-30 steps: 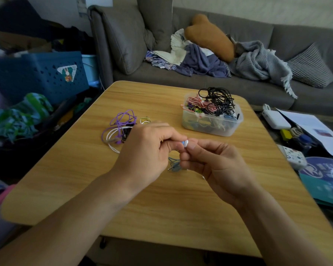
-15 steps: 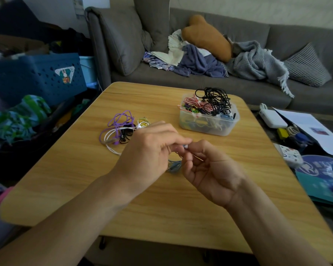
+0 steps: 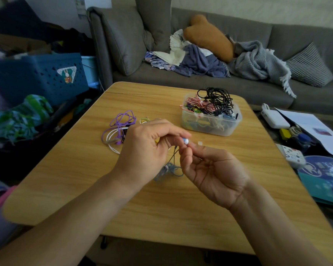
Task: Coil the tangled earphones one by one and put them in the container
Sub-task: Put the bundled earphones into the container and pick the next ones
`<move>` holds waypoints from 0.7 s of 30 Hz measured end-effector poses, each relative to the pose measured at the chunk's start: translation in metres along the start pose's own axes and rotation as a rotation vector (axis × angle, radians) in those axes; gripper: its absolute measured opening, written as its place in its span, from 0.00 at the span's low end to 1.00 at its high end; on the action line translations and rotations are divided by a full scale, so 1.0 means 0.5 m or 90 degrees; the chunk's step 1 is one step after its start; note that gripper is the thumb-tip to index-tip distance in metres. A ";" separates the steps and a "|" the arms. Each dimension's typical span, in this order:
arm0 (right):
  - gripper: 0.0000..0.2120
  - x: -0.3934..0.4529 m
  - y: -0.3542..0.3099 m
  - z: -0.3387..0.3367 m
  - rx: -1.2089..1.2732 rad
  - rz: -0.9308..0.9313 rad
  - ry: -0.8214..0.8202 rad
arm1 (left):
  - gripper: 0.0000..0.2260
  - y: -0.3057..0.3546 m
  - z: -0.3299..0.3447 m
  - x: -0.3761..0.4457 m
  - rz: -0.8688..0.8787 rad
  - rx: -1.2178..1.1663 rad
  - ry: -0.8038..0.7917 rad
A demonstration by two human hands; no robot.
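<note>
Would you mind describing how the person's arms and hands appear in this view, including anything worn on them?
Both forearms are bare as far as the frame shows: no sleeves reach into view. The left hand and the right hand wear no gloves, and no ring, watch, bracelet or marking can be seen on either hand or wrist. The fingernails that show look short and unpainted, though motion blur softens such detail.

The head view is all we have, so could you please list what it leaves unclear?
- Blue-grey earphone: blurred, part behind the left hand; how far coiled, unclear.
- Right hand: fingertips blurred; grip on the earbud uncertain.
- Container: lower contents dim behind cloudy wall.
- Purple and white cables: partly behind the left hand.
</note>
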State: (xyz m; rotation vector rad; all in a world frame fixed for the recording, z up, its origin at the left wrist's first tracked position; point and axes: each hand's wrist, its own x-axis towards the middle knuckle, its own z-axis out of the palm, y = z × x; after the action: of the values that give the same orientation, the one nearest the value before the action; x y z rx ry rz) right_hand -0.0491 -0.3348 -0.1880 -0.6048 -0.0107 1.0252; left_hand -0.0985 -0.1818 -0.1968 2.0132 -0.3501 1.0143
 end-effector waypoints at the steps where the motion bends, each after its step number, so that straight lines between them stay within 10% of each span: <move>1: 0.25 0.000 -0.001 -0.001 -0.006 -0.005 0.000 | 0.07 -0.001 0.000 0.000 -0.007 0.000 0.000; 13: 0.05 -0.004 0.008 0.016 -0.132 -0.094 0.077 | 0.09 0.003 0.003 -0.002 -0.030 -0.005 0.029; 21: 0.07 -0.004 0.010 -0.002 -0.524 -0.442 0.135 | 0.07 0.005 0.008 -0.005 -0.117 0.015 0.052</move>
State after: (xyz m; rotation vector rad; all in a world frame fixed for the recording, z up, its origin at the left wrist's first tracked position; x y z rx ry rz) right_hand -0.0539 -0.3348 -0.1909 -1.3394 -0.4443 0.2355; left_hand -0.0993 -0.1865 -0.1984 1.9781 -0.1067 0.9850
